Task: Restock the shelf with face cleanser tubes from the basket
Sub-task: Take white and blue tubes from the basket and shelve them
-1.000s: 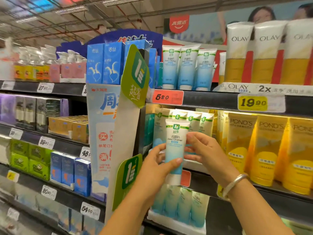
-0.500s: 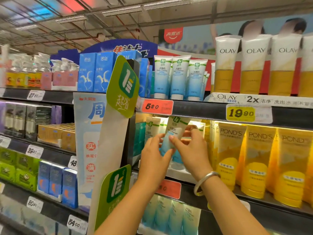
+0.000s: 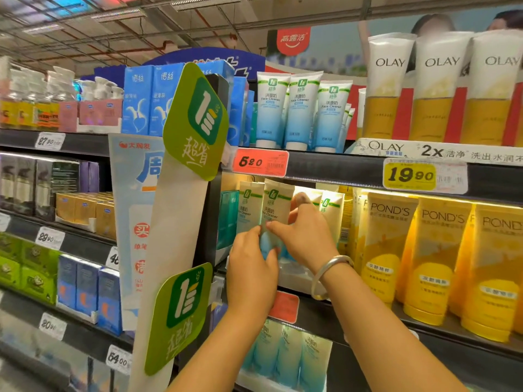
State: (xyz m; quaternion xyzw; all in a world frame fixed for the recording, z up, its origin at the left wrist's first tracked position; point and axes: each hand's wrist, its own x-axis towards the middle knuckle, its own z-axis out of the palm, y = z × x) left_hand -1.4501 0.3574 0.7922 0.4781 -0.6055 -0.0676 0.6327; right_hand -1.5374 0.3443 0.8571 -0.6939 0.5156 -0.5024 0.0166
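Your two hands meet on one cleanser tube [image 3: 276, 206] at the middle shelf [image 3: 353, 309], holding it upright among the row of matching tubes [image 3: 249, 205] there. Your left hand [image 3: 252, 267] pinches the tube's lower blue part from the left, and your right hand [image 3: 304, 236], a bangle [image 3: 329, 274] on its wrist, curls its fingers round the tube's right edge, the thumb pressing the front. The tube stands just right of another like it, with yellow Pond's tubes [image 3: 387, 250] farther right. More cleanser tubes [image 3: 300, 108] stand on the shelf above, over a red price tag [image 3: 259, 162]. The basket is out of view.
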